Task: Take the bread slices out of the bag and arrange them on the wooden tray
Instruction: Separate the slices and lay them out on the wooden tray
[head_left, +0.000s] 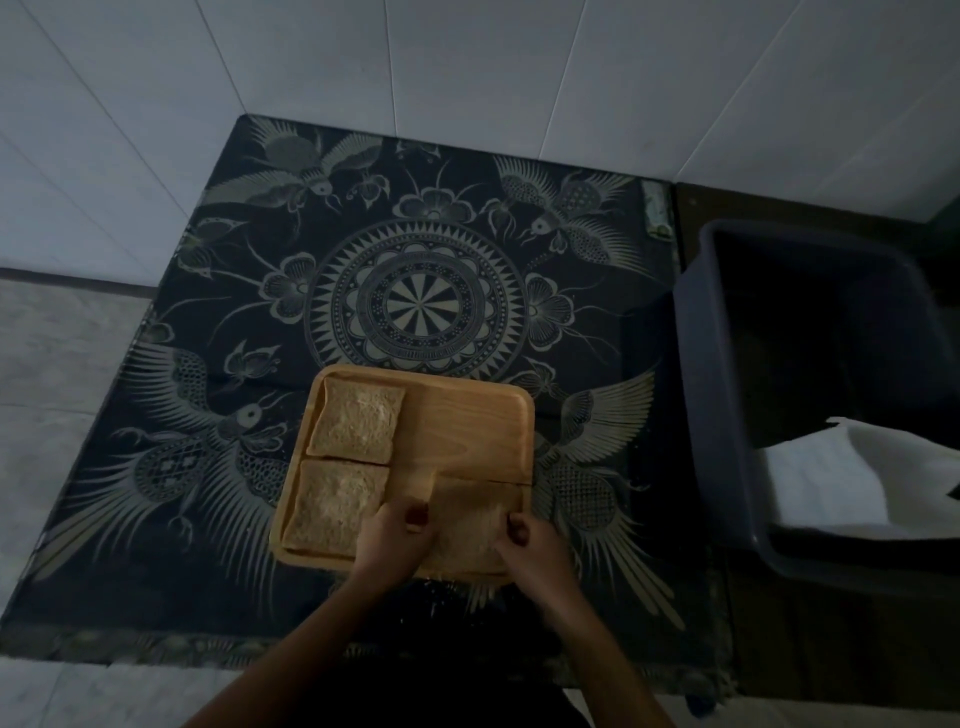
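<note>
Both hands, left (392, 535) and right (527, 545), gripping a blurred bread slice (467, 519) over the wooden tray (472, 421); no legible writing.

Counts: three bread slices, namely a far-left slice (357, 420), a near-left slice (332, 506) and a blurred third slice (470, 525) in my two hands, left (387, 540) and right (530, 551); one wooden tray (478, 426); one patterned cloth (415, 291); one dark bin (821, 374).

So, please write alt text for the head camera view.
Two hands, left and right, lower a bread slice onto a wooden tray that holds two slices on its left side, upon a dark patterned cloth.
</note>
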